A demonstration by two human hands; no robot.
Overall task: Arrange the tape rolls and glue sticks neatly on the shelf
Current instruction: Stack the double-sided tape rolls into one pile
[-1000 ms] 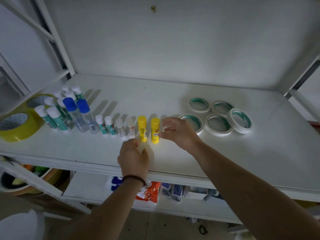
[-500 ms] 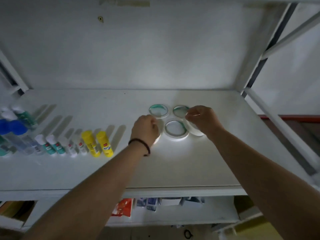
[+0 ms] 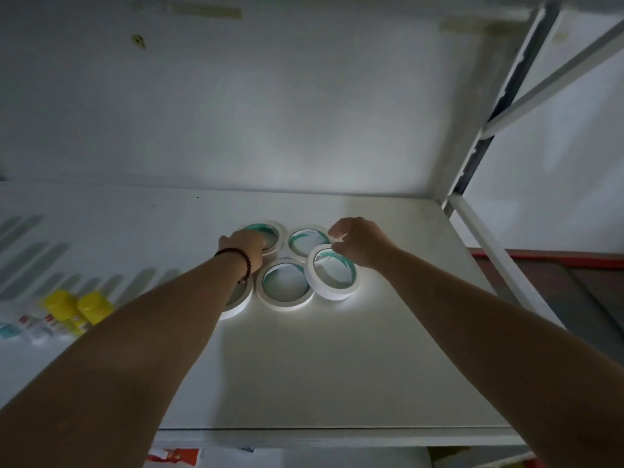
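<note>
- We see five white tape rolls with green inner rims clustered mid-shelf on the white shelf (image 3: pixel 337 366); we place everything else relative to the front middle roll (image 3: pixel 286 284), which lies flat.
- Our left hand (image 3: pixel 248 249), a dark bead bracelet (image 3: pixel 239 261) on its wrist, rests on the back left roll (image 3: pixel 270 231), behind and left of that landmark; the fingers are hidden, so we cannot tell the grip.
- The front left roll (image 3: pixel 241 300) lies partly under our left forearm.
- Our right hand (image 3: pixel 361 241) pinches the tilted roll (image 3: pixel 334 273) just right of the landmark, its edge overlapping the back right roll (image 3: pixel 305 241).
- Two yellow glue sticks (image 3: pixel 76 309) stand well left of the landmark.
</note>
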